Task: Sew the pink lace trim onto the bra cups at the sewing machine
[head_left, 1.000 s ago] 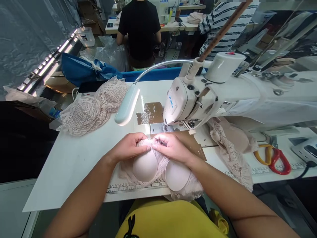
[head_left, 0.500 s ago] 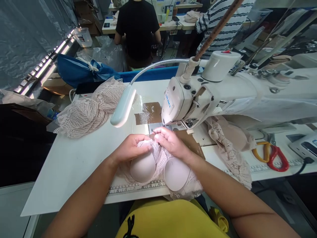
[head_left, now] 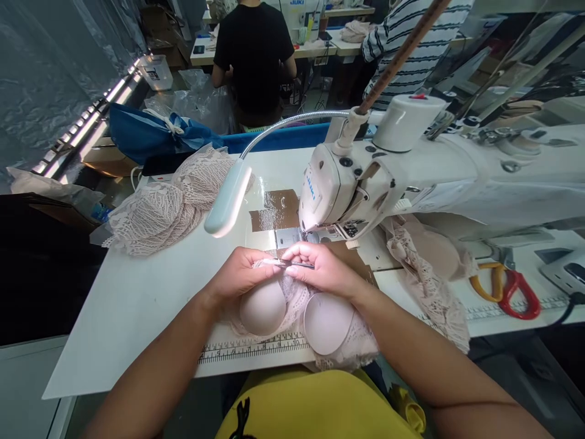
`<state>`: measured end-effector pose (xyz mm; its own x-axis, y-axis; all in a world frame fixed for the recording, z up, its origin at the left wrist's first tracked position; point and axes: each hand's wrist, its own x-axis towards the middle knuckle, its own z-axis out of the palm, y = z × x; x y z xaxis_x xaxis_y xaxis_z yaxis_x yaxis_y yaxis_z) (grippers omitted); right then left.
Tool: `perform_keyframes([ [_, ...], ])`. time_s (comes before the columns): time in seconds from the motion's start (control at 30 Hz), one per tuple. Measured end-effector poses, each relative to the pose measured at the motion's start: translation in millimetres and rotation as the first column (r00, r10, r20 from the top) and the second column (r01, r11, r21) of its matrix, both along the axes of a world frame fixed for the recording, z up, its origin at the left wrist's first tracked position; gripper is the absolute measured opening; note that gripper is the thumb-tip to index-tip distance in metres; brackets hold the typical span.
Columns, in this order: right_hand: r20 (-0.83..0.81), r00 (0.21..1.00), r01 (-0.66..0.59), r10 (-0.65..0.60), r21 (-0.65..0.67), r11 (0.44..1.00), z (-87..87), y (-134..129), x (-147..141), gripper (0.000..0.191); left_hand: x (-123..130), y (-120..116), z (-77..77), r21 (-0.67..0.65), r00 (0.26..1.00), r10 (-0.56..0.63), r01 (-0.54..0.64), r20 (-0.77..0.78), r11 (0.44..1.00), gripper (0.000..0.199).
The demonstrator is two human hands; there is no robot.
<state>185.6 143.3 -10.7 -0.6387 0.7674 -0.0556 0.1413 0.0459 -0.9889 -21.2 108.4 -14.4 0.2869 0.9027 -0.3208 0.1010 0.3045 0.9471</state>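
Observation:
A pale pink lace bra (head_left: 262,310) with two smooth moulded cups lies over the table's front edge. At the top of its left-hand cup, my left hand (head_left: 242,271) pinches the lace edge between thumb and fingers. My right hand (head_left: 320,265) is closed around a slim pointed metal tool (head_left: 299,264), held roughly level. Its tip points left and meets the fabric at my left fingertips; whether it is tweezers or snips I cannot make out. Just beyond both hands is the needle area of a white sewing machine (head_left: 315,189).
A lamp (head_left: 228,198) on a bendy neck hangs left of the machine head. Bunched lace (head_left: 159,207) lies at the table's left. More lace pieces (head_left: 429,268) and scissors (head_left: 518,296) are on the right. A printed ruler (head_left: 251,350) runs along the front edge. Two people are beyond.
My right hand has turned the slim tool from an upward slant to nearly level, bringing its tip to the fabric by my left fingers. My left hand keeps its pinch.

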Motion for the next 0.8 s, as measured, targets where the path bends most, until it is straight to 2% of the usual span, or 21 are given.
perform_keyframes([
  [0.17, -0.034, 0.999, 0.028, -0.026, 0.050, 0.998, -1.8, -4.8, -7.4, 0.014, 1.0, 0.5, -3.3, 0.021, 0.999, -0.054, 0.054, -0.007, 0.998, 0.031],
  [0.33, -0.004, 0.998, 0.055, -0.055, 0.049, 0.997, -8.6, -1.1, -2.3, 0.013, 2.8, -0.1, 2.7, 0.014, 0.997, -0.060, 0.060, -0.050, 0.998, 0.029],
  [0.57, -0.041, 0.998, -0.042, 0.041, -0.010, 0.999, -6.0, 0.6, -0.4, 0.014, 4.5, -0.2, 2.1, 0.028, 0.995, -0.042, 0.045, -0.090, 0.999, 0.027],
  [0.8, -0.053, 0.997, 0.053, -0.054, -0.020, 0.998, -10.5, -1.2, -8.6, 0.013, 5.9, -1.0, -0.2, 0.047, 0.982, -0.093, 0.101, -0.162, 0.994, 0.028],
])
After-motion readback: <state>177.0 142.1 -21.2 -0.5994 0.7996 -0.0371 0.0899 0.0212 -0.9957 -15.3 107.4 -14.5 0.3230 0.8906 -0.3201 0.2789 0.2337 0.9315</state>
